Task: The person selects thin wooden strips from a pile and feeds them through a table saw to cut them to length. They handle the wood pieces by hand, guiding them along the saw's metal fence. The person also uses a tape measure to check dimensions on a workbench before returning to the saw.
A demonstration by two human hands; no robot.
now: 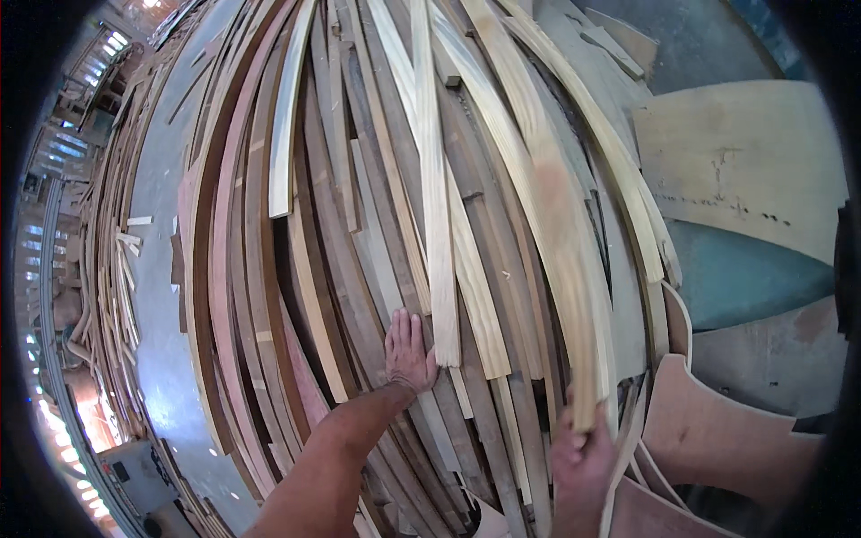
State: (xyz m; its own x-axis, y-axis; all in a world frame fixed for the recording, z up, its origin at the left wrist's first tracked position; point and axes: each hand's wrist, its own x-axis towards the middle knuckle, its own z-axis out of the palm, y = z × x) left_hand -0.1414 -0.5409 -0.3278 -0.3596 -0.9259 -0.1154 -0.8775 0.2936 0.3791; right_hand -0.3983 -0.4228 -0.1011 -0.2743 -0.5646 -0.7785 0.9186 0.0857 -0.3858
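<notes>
A large pile of long wooden strips fills the middle, brown, reddish and pale. My left hand [411, 354] lies flat on the pile, fingers stretched away from me. Its thumb side is beside the near end of a narrow pale strip [437, 269]. At the right, my right hand [581, 453] grips the near end of a long pale wooden strip [565, 260], slightly blurred, which runs to the far edge. Another pale strip [480, 314] with a squared end lies between the hands. A short whitish strip [285, 170] rests on darker ones to the left.
Curved plywood offcuts [717, 430] and a broad light board [744, 161] with handwriting lie to the right. On the left is a grey floor [166, 359], with more thin strips [121, 278] stacked beyond it. A grey metal box [139, 480] stands at lower left.
</notes>
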